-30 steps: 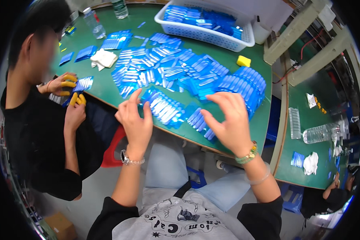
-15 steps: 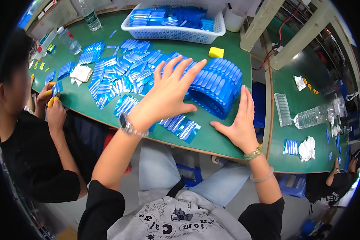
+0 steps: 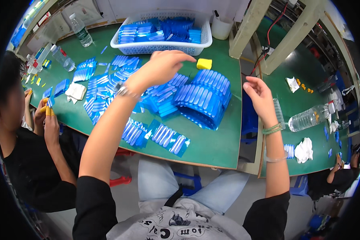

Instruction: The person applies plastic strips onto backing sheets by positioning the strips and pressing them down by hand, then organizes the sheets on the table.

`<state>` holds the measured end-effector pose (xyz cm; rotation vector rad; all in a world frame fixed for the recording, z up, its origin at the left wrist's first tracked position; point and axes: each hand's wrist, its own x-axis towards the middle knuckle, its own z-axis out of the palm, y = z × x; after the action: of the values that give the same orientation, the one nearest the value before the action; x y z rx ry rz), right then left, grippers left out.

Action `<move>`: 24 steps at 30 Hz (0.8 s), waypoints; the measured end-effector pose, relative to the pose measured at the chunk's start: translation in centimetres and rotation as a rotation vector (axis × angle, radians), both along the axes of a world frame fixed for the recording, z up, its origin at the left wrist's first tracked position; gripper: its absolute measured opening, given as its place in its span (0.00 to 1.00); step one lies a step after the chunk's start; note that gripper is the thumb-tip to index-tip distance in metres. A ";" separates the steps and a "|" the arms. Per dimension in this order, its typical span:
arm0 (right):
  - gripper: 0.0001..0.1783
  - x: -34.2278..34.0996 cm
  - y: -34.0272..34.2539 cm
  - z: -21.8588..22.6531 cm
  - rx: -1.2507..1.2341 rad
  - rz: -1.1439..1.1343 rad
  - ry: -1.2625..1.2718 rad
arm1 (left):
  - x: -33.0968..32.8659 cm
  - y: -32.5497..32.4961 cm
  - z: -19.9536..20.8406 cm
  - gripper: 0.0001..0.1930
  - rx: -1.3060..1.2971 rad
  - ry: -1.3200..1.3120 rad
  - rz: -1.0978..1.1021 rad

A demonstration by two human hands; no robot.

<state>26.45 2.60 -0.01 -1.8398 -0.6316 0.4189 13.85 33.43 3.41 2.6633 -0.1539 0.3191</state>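
Observation:
My left hand is raised over the heap of blue film strips, its index finger stretched toward a yellow sponge block without visibly touching it. Nothing shows in its fingers. Away past the table's right edge, my right hand hangs with fingers loosely bent and apart, apparently bare. Between the hands, a thick curved bundle of blue strips with rows of oblong pale-blue pieces stands arched on the green table. Several flat strips lie by the front edge.
A white basket full of blue strips stands at the back, beside a white cup. Water bottles and a crumpled white cloth are on the left. There a co-worker's hands hold a small blue piece. Posts rise at right.
Both hands have left the curved bundle. My left hand has moved up and left, toward the sponge; my right has swung right, off the table. The view has shifted slightly.

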 end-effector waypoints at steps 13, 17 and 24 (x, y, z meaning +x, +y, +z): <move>0.19 2.0 4.6 -0.5 0.018 0.158 0.011 | 3.5 2.1 -2.8 0.14 0.221 0.118 -0.040; 0.35 2.6 7.9 2.3 -0.329 0.314 0.065 | -3.3 -2.2 -0.2 0.26 0.151 -0.257 0.007; 0.42 1.5 11.6 3.2 -0.483 0.481 -0.007 | -8.8 -8.8 -2.0 0.35 0.596 -0.334 -0.118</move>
<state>27.98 14.17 3.23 -2.1314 -1.0523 0.9490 5.05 24.59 1.38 3.1377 -0.5892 0.7824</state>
